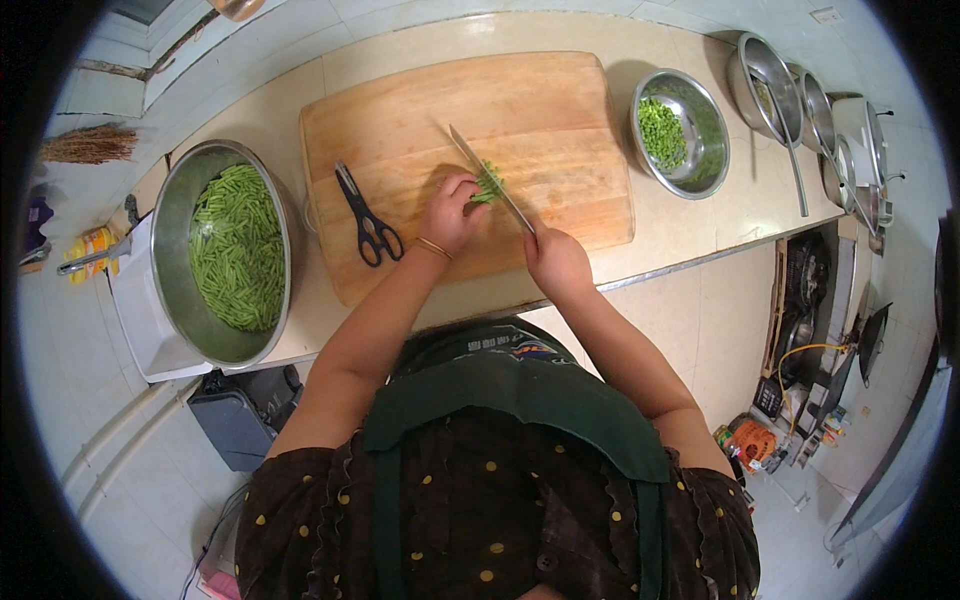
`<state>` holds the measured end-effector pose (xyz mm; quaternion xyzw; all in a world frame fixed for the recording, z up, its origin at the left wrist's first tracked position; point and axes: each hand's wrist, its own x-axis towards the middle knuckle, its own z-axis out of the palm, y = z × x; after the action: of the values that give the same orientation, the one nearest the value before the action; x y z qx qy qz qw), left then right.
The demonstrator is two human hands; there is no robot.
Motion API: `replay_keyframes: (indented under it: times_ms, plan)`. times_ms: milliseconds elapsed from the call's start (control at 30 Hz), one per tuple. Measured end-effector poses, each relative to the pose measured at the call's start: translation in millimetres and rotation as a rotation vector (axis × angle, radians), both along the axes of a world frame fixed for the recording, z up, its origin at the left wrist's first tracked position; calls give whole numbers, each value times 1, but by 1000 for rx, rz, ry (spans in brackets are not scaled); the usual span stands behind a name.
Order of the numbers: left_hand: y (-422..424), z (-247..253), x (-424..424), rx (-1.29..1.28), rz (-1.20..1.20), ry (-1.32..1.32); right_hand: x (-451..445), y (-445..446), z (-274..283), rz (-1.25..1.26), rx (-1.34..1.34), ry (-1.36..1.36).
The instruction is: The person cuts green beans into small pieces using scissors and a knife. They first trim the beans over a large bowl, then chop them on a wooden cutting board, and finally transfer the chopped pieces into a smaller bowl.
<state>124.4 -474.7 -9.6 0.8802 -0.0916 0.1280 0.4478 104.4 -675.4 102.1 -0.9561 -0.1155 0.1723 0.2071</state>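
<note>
My left hand (452,208) pinches a small bunch of cut green beans (486,187) against the wooden cutting board (525,97). The handle of a kitchen knife (491,176) is in my right hand (559,262), and its blade slants up and to the left, right beside the bunch. Some chopped bits lie against the blade. Black-handled kitchen scissors (362,210) rest on the board, left of my left hand.
At left stands a large metal bowl (169,285) of bean pieces, over a white plastic basin (135,330). A smaller metal bowl (705,120) with finely chopped beans sits right of the board. Further right are metal pots (757,56) with ladles. The counter's front edge (675,266) runs before me.
</note>
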Motion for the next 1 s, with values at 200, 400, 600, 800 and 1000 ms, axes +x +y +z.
replay_keyframes:
  times_ms: [200, 400, 600, 800, 1000]
  plan:
    - [0, -3, 0, -30, -4, -14, -8, -1, 11, -34, 14, 4]
    - [0, -6, 4, -26, 10, -63, -8, -3, 3, -13, 24, 6]
    - [2, -5, 6, -29, -15, -59, -5, -2, -10, -16, 28, 46]
    - [6, -6, 10, 16, -68, -64, -2, 6, -27, -39, 16, 14]
    - [6, -1, 13, 30, -67, -58, -1, 5, 6, 16, -33, 25]
